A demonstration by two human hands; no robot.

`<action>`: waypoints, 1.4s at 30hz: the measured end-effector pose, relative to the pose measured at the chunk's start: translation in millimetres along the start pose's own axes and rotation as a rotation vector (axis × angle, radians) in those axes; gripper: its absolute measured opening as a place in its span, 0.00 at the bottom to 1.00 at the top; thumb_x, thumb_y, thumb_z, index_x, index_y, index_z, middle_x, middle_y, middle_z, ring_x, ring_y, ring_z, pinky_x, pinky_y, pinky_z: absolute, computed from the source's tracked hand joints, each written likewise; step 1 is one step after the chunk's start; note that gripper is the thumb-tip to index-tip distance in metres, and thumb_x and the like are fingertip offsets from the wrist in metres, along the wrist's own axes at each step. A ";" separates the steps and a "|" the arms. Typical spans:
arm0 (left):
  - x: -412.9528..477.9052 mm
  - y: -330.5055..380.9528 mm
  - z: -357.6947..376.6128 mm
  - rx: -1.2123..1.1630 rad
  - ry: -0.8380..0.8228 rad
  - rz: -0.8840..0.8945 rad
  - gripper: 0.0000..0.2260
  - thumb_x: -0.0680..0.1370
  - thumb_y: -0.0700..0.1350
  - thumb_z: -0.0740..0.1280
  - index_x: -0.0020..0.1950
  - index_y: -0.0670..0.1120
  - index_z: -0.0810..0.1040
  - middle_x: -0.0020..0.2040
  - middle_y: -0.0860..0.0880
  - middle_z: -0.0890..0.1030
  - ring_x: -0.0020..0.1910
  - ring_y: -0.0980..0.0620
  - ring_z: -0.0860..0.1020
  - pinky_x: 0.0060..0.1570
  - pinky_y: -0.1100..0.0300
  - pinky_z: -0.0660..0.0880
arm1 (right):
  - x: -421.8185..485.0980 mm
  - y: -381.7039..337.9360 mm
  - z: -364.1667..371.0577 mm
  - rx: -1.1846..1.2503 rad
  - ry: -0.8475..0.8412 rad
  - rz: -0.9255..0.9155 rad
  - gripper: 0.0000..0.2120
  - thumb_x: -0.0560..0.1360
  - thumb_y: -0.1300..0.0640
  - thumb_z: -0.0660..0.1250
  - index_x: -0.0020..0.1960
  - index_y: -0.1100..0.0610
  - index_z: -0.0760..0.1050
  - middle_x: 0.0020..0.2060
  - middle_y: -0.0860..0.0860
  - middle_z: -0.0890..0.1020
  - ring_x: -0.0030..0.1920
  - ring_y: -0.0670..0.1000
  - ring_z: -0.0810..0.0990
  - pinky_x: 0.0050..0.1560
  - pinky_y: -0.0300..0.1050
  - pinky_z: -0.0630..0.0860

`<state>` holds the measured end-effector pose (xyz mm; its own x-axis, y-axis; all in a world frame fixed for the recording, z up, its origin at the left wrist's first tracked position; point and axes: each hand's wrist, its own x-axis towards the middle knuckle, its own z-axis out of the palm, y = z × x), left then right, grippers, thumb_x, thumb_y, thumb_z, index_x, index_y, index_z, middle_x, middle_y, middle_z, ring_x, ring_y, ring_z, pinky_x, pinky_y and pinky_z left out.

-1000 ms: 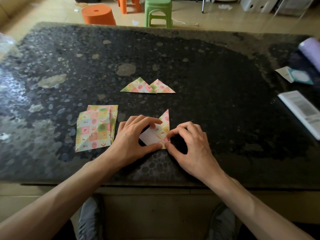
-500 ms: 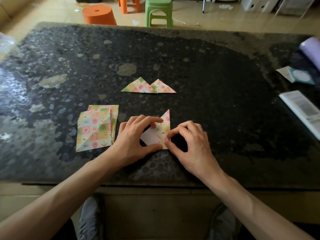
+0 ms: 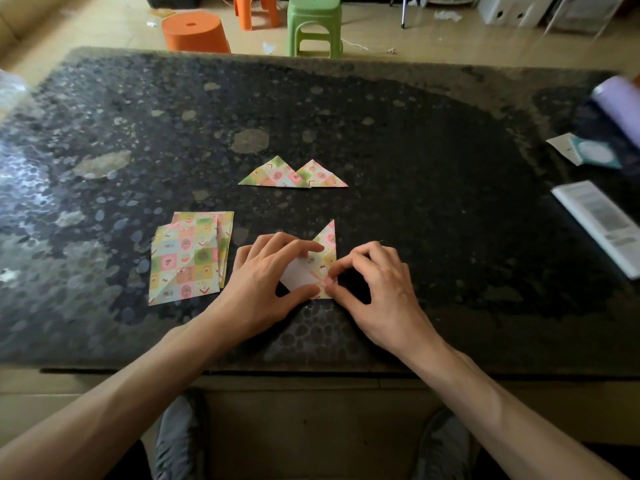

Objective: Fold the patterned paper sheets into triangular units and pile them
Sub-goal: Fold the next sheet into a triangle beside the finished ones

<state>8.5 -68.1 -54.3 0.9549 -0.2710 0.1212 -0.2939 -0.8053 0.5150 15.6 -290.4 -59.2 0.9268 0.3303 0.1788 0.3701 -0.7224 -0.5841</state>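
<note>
A half-folded patterned sheet [image 3: 325, 252] lies near the front of the dark table [image 3: 415, 174], its white underside showing and one point sticking up away from me. My left hand [image 3: 266, 275] pinches its left part between thumb and fingers. My right hand [image 3: 377, 289] presses curled fingertips on its lower right corner. Two finished triangular units [image 3: 292, 174] lie overlapping a little farther back. A small stack of flat patterned sheets [image 3: 188, 256] sits to the left of my left hand.
At the right edge lie a white printed booklet [image 3: 602, 223], a teal-and-white packet [image 3: 588, 154] and a lilac roll [image 3: 620, 98]. Beyond the table stand an orange tub [image 3: 194, 32], an orange stool [image 3: 256, 8] and a green stool [image 3: 313, 22]. My shoes show below the table.
</note>
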 end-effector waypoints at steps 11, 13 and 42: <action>4.6 -0.3 -2.8 -0.032 -0.032 -0.040 0.28 0.75 0.58 0.74 0.72 0.65 0.69 0.62 0.63 0.71 0.67 0.59 0.65 0.64 0.54 0.58 | 1.8 1.8 -5.8 0.029 -0.059 0.000 0.09 0.78 0.42 0.71 0.56 0.43 0.80 0.53 0.38 0.70 0.62 0.42 0.68 0.61 0.43 0.66; 4.5 -1.3 -2.5 -0.029 -0.041 -0.036 0.28 0.75 0.59 0.74 0.72 0.65 0.68 0.62 0.64 0.71 0.67 0.59 0.65 0.65 0.54 0.59 | 1.9 2.6 -6.9 0.023 -0.069 -0.003 0.09 0.78 0.43 0.71 0.56 0.43 0.80 0.54 0.38 0.70 0.63 0.42 0.67 0.62 0.42 0.65; 3.0 0.1 0.1 -0.017 0.016 -0.037 0.22 0.76 0.60 0.71 0.69 0.62 0.74 0.64 0.62 0.71 0.68 0.58 0.64 0.61 0.56 0.56 | -2.2 0.3 -0.5 -0.065 -0.042 -0.009 0.11 0.78 0.38 0.67 0.56 0.42 0.77 0.56 0.39 0.69 0.63 0.43 0.67 0.60 0.42 0.64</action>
<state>11.3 -69.1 -53.9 0.9656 -0.2328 0.1156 -0.2581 -0.8055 0.5334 13.8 -291.6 -59.4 0.9205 0.3612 0.1493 0.3828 -0.7566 -0.5301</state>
